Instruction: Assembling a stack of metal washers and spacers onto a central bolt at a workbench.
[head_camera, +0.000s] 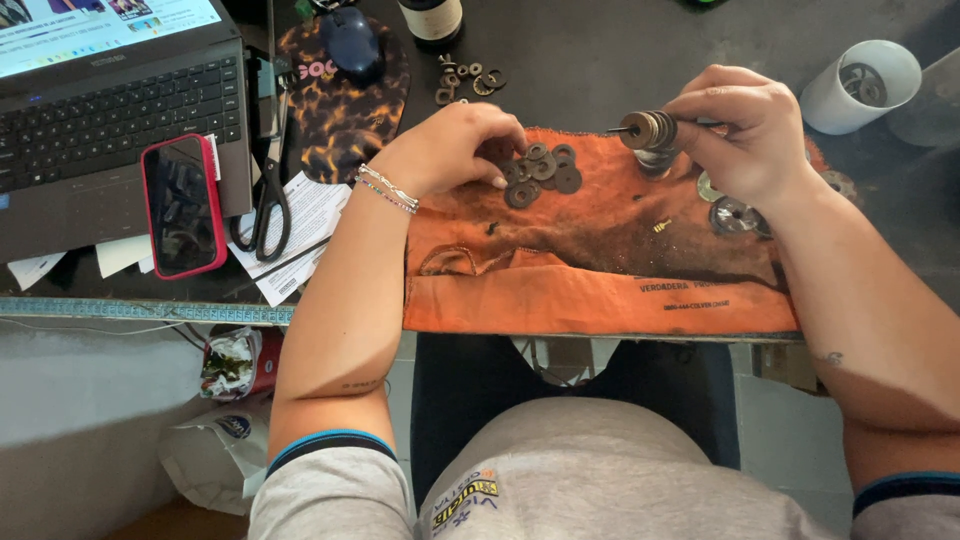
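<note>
Evidently, my right hand (745, 130) pinched a rod stacked with washers (648, 130), held level to keep them on, while my left hand (455, 150) fingered loose washers (540, 175) spread on the orange cloth (600, 270).

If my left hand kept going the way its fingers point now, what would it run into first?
The left hand points rightward and down onto the orange cloth, its fingertips at the loose pile of dark washers. Those washers come first; further along sits the stack of washers held in the right hand, though depth is unclear.
</note>
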